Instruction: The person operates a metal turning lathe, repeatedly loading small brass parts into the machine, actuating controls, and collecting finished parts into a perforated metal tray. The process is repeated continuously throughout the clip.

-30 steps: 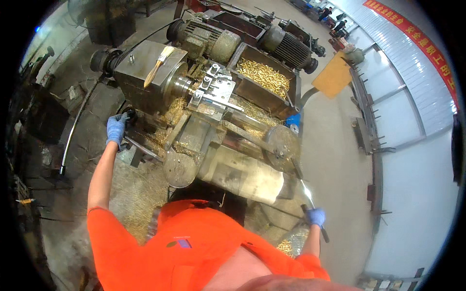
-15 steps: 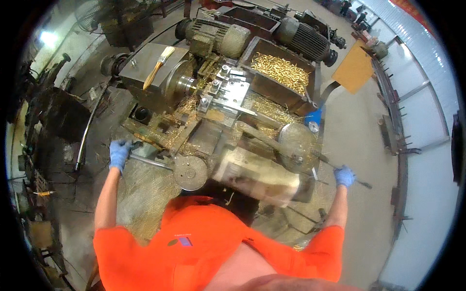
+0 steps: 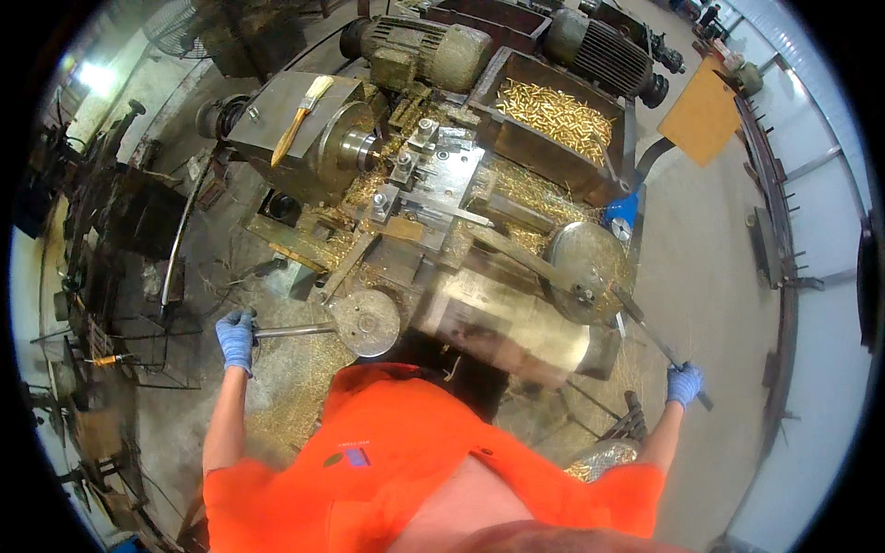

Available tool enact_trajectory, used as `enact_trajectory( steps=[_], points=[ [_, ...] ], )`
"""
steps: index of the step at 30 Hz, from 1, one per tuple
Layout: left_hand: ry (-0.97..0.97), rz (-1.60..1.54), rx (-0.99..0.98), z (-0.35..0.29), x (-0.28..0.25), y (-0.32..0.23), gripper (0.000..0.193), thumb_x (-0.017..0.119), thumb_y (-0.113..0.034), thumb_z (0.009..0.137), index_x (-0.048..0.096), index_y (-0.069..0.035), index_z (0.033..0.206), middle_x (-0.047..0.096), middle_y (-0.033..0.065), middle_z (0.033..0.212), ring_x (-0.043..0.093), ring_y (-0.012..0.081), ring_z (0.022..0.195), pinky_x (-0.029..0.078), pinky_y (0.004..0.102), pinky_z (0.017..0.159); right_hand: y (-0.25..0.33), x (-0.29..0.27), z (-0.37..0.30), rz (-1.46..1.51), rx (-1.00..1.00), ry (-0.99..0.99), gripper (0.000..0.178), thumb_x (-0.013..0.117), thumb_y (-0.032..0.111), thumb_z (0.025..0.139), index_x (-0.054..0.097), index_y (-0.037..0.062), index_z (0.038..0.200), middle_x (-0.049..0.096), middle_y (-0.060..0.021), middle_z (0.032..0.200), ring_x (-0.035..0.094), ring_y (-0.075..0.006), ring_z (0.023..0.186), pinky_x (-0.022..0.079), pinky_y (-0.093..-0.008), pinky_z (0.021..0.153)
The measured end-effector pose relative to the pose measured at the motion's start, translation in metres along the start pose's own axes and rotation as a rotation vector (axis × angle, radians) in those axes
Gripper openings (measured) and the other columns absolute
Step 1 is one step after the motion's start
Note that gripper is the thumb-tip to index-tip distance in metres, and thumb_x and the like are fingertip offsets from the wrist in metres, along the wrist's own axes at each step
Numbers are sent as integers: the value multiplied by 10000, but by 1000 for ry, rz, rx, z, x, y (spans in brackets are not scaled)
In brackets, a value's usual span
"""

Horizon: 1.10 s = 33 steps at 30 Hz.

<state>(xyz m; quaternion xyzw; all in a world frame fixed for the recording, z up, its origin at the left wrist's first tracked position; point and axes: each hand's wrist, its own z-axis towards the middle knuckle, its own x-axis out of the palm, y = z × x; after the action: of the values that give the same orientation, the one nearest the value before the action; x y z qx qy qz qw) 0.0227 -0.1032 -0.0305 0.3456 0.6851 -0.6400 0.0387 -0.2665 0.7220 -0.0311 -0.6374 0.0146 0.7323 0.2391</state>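
In a blue glove, my left hand is closed round the end of a metal lever. That lever runs right to a round metal disc at the near left of a lathe-like machine. My right hand, gloved alike, is wrapped round a longer dark lever. It slants up left to a larger disc. Between the discs sits a shiny metal cover. Behind it are a bolted tool block and a bare spindle nose; brass-coloured chips lie around them.
A brush lies on the headstock. A metal bin holds many small brass pieces. Two motors stand behind. At right hangs a tan board; a container of brass pieces sits near my right forearm. Racks line the left side.
Both lever ends have swung toward me with my hands on them; the left lever now lies nearly level and the right one slants more steeply. The view has shifted slightly.
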Motion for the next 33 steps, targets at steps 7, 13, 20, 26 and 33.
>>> enact_trajectory(
  steps=[7, 13, 20, 26, 33],
  points=[
    [15, -27, 16, 4, -9, 16, 129, 590, -107, 814, 639, -2, 757, 520, 23, 550, 428, 105, 383, 338, 262, 319, -23, 21, 0, -61, 3, 46, 329, 641, 386, 691, 657, 87, 826, 646, -163, 793, 615, -347, 778, 475, -427, 715],
    [-31, -81, 41, 6, 0, 19, 150, 587, -104, 810, 614, -14, 694, 521, 27, 523, 428, 100, 371, 331, 264, 328, -20, 11, -17, -110, 31, 118, 320, 619, 390, 693, 669, 91, 797, 644, -176, 804, 624, -348, 772, 494, -426, 682],
    [-14, -68, 8, 10, -5, 22, 112, 606, -83, 799, 627, -6, 721, 523, 5, 554, 427, 94, 404, 328, 264, 341, -13, 1, -32, -48, 54, 188, 319, 603, 379, 682, 674, 82, 773, 645, -177, 805, 624, -351, 775, 491, -422, 689],
    [62, 56, 28, 17, -9, 23, 150, 623, -131, 789, 625, 6, 729, 548, 41, 599, 475, 115, 460, 384, 277, 387, -10, -7, -37, -37, 39, 210, 302, 601, 344, 674, 677, 80, 801, 643, -185, 820, 623, -357, 790, 494, -429, 704],
    [156, 766, 592, 8, 2, -42, 217, 609, -266, 765, 657, -80, 865, 629, 153, 809, 598, 339, 754, 473, 402, 678, -15, -4, -39, -95, 35, 264, 317, 592, 353, 684, 684, 78, 813, 638, -192, 871, 622, -356, 826, 501, -418, 726]
  ],
)
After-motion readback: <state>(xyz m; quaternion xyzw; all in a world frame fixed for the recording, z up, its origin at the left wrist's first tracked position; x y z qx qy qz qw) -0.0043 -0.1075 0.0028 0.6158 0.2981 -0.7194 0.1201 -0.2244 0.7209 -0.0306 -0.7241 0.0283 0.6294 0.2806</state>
